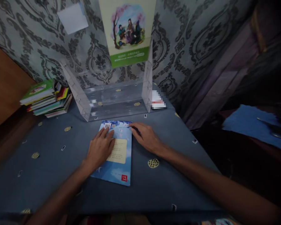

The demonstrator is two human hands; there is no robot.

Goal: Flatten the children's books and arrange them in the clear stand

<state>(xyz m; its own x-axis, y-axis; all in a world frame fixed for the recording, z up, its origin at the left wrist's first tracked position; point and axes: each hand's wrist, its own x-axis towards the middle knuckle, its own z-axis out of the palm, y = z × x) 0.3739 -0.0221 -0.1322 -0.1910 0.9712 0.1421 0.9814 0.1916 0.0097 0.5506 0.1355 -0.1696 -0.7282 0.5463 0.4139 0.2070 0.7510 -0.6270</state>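
Observation:
A thin blue booklet (120,156) with a cream panel on its cover lies flat on the blue-grey tablecloth (154,187) in front of me. My left hand (100,148) rests flat on the booklet's left half, fingers stretched toward its top edge. My right hand (146,136) touches the booklet's upper right corner, fingers curled at the edge. Whether those fingers grip the cover is hard to make out.
A clear acrylic stand (112,93) sits behind the booklet against the patterned wall, with a green-and-cream picture book (127,31) standing in its top. A stack of books (46,98) lies at the left. A small white pack (158,100) lies right of the stand.

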